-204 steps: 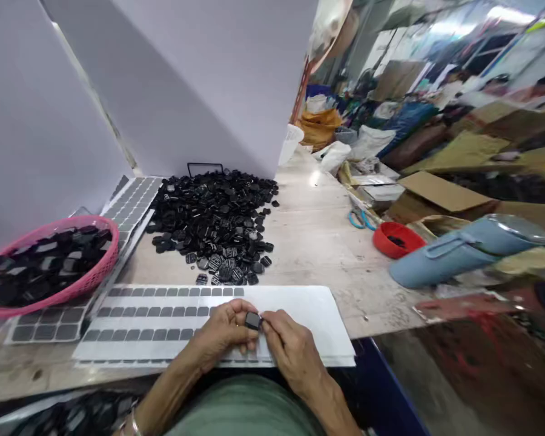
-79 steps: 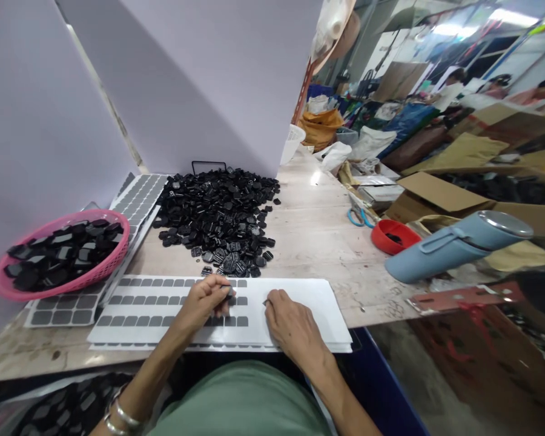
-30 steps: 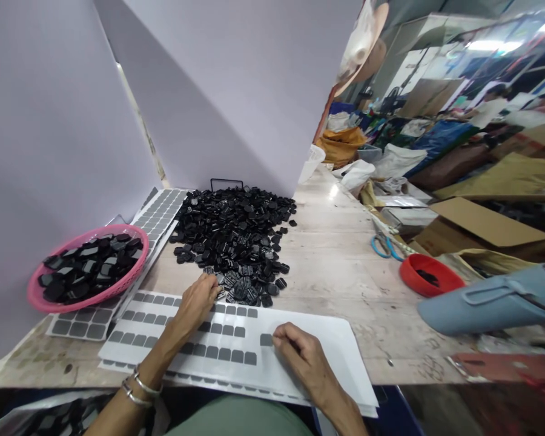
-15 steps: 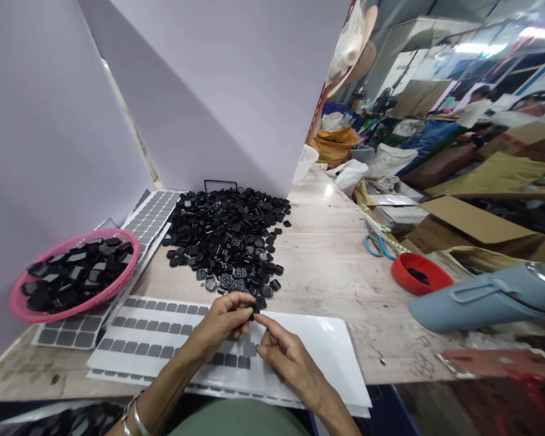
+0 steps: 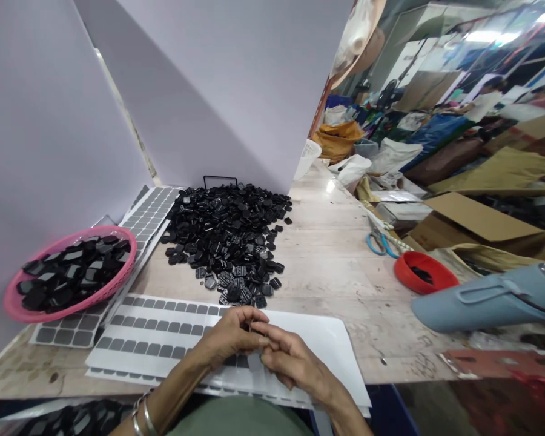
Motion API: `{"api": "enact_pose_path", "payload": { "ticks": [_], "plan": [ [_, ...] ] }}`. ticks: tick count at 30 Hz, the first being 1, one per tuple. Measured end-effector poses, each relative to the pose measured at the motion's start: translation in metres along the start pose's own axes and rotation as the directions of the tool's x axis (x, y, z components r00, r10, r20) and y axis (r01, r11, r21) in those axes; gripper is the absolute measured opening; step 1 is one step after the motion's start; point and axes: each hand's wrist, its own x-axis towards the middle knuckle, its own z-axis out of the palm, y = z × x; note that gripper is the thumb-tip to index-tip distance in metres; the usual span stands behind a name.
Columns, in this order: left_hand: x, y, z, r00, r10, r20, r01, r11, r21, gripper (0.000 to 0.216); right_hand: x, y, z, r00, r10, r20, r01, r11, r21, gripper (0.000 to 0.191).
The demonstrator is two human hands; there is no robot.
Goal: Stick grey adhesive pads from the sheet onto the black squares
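Note:
My left hand (image 5: 236, 334) and my right hand (image 5: 293, 357) meet over the sticker sheet, their fingertips touching. The left fingers are pinched around a small black plastic piece, now almost wholly hidden by them. My right index finger and thumb close in on the same spot; what they grip is covered. Beneath my hands lies a white sheet of grey rounded-square stickers (image 5: 166, 351), its right part bare of stickers. Just beyond it a large heap of black plastic pieces (image 5: 227, 230) spreads on the table.
At the left, a pink basket (image 5: 129, 266) of black pieces with grey faces stands on more sticker sheets (image 5: 152, 212). Blue-handled scissors (image 5: 381, 244), a red bowl (image 5: 402, 281) and a blue-grey bottle (image 5: 476, 303) lie to the right. A partition (image 5: 209, 91) rises behind the heap.
My right hand has moved up and left against the left fingertips. The black piece, visible before in my left fingers, is now covered. The grey sticker by my right thumb no longer shows.

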Motion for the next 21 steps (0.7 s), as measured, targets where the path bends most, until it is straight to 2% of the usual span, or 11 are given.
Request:
{"api": "enact_pose_path", "payload": {
  "ticks": [2,5,8,10,12,14,21],
  "plan": [
    [0.0,-0.001,0.0,0.999,0.047,-0.009,-0.047,0.999,0.02,0.044,0.001,-0.001,-0.001,0.999,-0.033,-0.027,0.034,0.999,0.014,0.051],
    [0.0,0.001,-0.003,0.993,0.106,-0.044,-0.105,0.994,0.012,0.04,0.001,-0.004,-0.005,0.976,-0.124,-0.18,0.119,0.992,-0.039,0.043],
    [0.0,0.004,-0.003,0.992,0.115,-0.05,-0.117,0.992,-0.05,0.04,0.0,-0.006,-0.007,0.906,-0.231,-0.355,0.14,0.955,-0.263,0.04],
    [0.0,0.006,-0.002,0.994,0.098,-0.045,-0.101,0.992,-0.07,0.042,-0.001,-0.006,-0.007,0.844,-0.331,-0.423,0.108,0.876,-0.47,0.037],
    [0.0,0.006,0.001,0.997,0.069,-0.034,-0.072,0.994,-0.078,0.044,-0.002,-0.006,-0.005,0.787,-0.433,-0.439,0.078,0.776,-0.626,0.033],
    [0.0,0.005,0.004,0.999,0.042,-0.022,-0.044,0.994,-0.097,0.045,-0.003,-0.005,-0.003,0.75,-0.508,-0.423,0.083,0.707,-0.702,0.029],
    [-0.001,0.002,0.011,0.998,0.046,-0.037,-0.05,0.992,-0.119,0.047,-0.004,-0.002,0.007,0.745,-0.582,-0.325,0.157,0.628,-0.763,0.022]
  ]
}}
